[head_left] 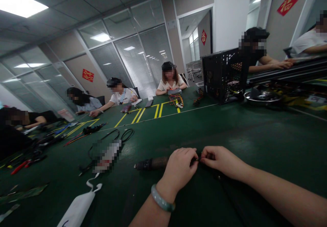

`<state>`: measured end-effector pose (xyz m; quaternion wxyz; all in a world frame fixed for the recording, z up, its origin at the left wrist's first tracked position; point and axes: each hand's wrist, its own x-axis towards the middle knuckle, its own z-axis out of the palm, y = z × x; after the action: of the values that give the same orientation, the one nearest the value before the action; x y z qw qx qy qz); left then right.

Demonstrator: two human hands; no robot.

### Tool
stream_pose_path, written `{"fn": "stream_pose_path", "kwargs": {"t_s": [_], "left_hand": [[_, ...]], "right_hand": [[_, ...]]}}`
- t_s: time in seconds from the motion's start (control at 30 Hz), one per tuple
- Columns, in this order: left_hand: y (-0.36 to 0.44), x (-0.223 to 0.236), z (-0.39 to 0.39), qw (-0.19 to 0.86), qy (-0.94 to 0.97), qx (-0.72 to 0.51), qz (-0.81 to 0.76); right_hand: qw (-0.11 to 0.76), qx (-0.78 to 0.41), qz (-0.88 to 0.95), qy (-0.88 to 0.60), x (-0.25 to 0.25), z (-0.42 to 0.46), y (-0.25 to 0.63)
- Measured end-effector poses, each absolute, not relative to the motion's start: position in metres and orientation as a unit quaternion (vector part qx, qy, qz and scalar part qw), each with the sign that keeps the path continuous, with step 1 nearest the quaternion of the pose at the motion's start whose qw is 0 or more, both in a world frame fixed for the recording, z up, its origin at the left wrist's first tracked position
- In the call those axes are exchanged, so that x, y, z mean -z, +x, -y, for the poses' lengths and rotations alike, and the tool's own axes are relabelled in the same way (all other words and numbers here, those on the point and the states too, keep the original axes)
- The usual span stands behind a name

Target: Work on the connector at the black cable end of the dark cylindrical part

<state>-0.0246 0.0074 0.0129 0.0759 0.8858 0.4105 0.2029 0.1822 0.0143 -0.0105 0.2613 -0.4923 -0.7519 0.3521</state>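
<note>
Both hands pinch shut on one small dark part at near centre of the green worktop, left hand and right hand fingertip to fingertip beside a dark cylindrical tool; thin grip, likely slips if twisted.

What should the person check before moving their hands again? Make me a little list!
1. Left hand pinches the small dark part: ok.
2. Right hand pinches it too: ok.
3. Fingertips meet over the green table: ok.
4. Dark cylinder tool lies flat beside the left hand: ok.
5. What the small part is: cannot tell.
6. Black cable lies apart from the hands: ok.
</note>
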Motion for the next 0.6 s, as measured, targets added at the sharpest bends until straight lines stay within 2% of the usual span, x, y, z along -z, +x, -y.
{"fn": "stream_pose_path", "kwargs": {"t_s": [0.6], "left_hand": [[-0.0243,-0.0178,-0.004,0.08,0.883,-0.186,-0.423]], "right_hand": [[0.261,-0.35,0.752,-0.493,0.0121,-0.0137,0.1821]]}}
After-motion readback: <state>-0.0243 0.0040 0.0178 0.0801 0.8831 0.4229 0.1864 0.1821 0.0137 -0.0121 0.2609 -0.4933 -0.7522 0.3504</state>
